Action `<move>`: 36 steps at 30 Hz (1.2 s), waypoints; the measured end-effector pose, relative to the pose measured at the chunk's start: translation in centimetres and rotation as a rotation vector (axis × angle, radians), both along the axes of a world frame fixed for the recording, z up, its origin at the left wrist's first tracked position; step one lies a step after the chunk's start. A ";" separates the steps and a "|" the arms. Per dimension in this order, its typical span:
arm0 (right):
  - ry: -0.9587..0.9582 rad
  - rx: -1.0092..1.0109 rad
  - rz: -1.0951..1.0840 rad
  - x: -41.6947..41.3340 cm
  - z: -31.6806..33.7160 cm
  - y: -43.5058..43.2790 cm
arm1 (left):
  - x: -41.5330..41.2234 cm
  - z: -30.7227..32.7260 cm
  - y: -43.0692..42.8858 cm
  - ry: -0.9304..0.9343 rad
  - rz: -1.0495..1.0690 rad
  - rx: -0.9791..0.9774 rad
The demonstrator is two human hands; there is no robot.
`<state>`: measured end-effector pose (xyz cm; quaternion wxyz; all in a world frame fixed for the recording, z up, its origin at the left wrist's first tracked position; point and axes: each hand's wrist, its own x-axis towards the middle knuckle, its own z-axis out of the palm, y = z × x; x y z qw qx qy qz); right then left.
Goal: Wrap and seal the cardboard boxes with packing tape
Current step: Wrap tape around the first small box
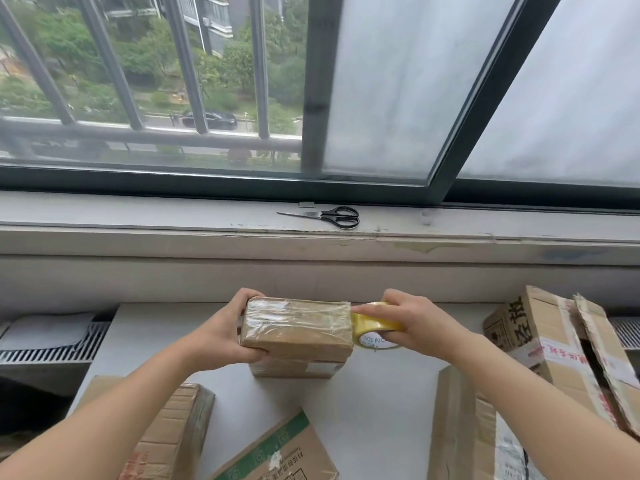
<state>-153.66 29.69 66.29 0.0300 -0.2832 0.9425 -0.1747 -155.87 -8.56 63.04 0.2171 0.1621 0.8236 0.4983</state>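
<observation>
Left hand [225, 336]: grips the left end of the taped cardboard box [296, 327], which lies over a second box [294, 368] near the counter's [381, 393] far edge. Tape roll [375, 329]: touches the box's right end. Right hand [415, 323]: curled round the roll.

You are wearing the only camera on your head. It is looking forward and down from close above the near white table [381, 393], and it is facing the far window [398, 98], taking in the sill [138, 213] from left to right.
</observation>
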 end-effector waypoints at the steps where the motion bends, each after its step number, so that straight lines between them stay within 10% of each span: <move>1: 0.027 0.010 0.017 -0.1 0.1 0.0 | 0.0 0.1 0.1 -0.001 -0.003 0.003; 7: 0.055 -0.043 0.019 0.3 -1.4 -0.5 | -0.6 0.6 -0.3 -0.023 -0.092 -0.148; 14: 0.031 -0.032 0.006 -0.2 -1.5 -1.3 | -0.6 4.0 4.4 0.438 -0.386 -1.084; 30: 0.019 -0.011 -0.058 0.5 -0.6 -1.1 | -0.9 3.2 14.4 0.703 -0.369 -0.824; 36: 0.046 -0.572 -0.142 0.7 5.4 -2.6 | -0.6 3.9 9.4 0.290 -0.083 -0.125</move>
